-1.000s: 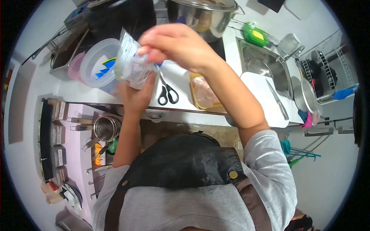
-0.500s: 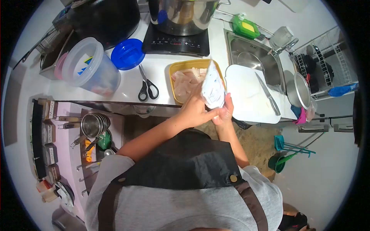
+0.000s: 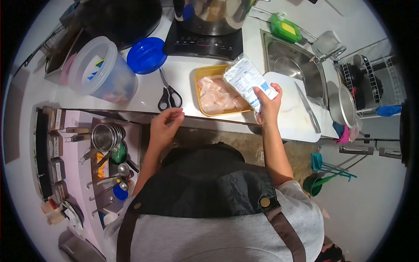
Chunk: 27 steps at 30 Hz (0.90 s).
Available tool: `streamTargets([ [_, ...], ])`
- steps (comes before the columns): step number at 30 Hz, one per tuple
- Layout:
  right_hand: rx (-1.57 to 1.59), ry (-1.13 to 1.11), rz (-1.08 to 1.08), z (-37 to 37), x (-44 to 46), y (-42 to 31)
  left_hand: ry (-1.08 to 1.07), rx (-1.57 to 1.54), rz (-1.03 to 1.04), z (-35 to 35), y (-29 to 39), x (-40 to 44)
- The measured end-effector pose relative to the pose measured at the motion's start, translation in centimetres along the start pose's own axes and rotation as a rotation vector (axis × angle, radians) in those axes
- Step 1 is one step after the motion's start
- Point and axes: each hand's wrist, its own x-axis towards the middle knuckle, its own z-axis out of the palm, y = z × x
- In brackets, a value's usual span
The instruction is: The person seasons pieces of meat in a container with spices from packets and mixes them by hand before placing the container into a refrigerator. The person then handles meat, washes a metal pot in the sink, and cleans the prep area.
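My right hand (image 3: 269, 104) grips a white printed packet (image 3: 247, 80) by its lower right end, above the right part of a yellow tray (image 3: 200, 103). Pale raw meat (image 3: 214, 96) lies in the tray. My left hand (image 3: 166, 125) is at the counter's front edge with its fingers curled, thumb and fingertips near each other; whether anything small is between them cannot be made out. Just beyond it lie black-handled scissors (image 3: 169, 97). A white cutting board (image 3: 290, 111) bearing a knife (image 3: 309, 109) is right of the tray.
An open clear tub (image 3: 103, 72) and a blue lid (image 3: 146, 55) stand at left. Behind the tray is an induction cooker (image 3: 203, 43) with a steel pot (image 3: 214, 16). A sink (image 3: 290, 54) and colander (image 3: 341, 105) are at right. Pans (image 3: 104, 139) hang below left.
Both hands were together at the packet. My left hand has let go and moved left; my right hand keeps the packet, now tilted with its printed face showing.
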Motion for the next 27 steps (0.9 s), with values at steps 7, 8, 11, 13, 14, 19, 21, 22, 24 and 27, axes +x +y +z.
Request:
streamTargets([
  [7,-0.049,-0.040,-0.039,1.4,0.7,1.3,0.012,-0.014,0.055,-1.0,0.4,0.8],
  [8,-0.028,-0.020,-0.063,1.6,0.8,1.5,0.012,-0.015,0.053,-1.0,0.2,0.8],
  [11,-0.048,-0.033,-0.090,1.9,0.8,1.7,0.010,-0.050,0.062,-1.1,-0.2,0.8],
  [13,-0.090,-0.064,-0.094,2.2,0.7,1.8,0.011,-0.070,0.079,-1.3,-0.6,0.8],
  [14,-0.101,-0.045,-0.128,2.3,0.8,1.9,0.010,-0.071,0.078,-1.5,-0.6,0.9],
  [19,-0.240,-0.066,-0.199,2.1,1.0,2.3,0.041,-0.076,0.049,-1.9,-0.1,1.1],
  [21,-0.169,-0.012,-0.204,2.5,0.9,1.8,0.044,-0.078,0.061,-2.0,-0.6,1.2],
  [22,-0.169,-0.011,-0.204,2.4,0.9,1.8,0.048,-0.078,0.072,-2.0,-0.7,1.3],
  [24,-0.239,-0.052,-0.192,2.1,0.9,1.7,0.045,-0.082,0.069,-2.1,-0.8,1.3],
  [27,-0.112,-0.008,-0.200,2.0,1.0,1.5,0.046,-0.082,0.059,-2.2,-0.9,1.3],
])
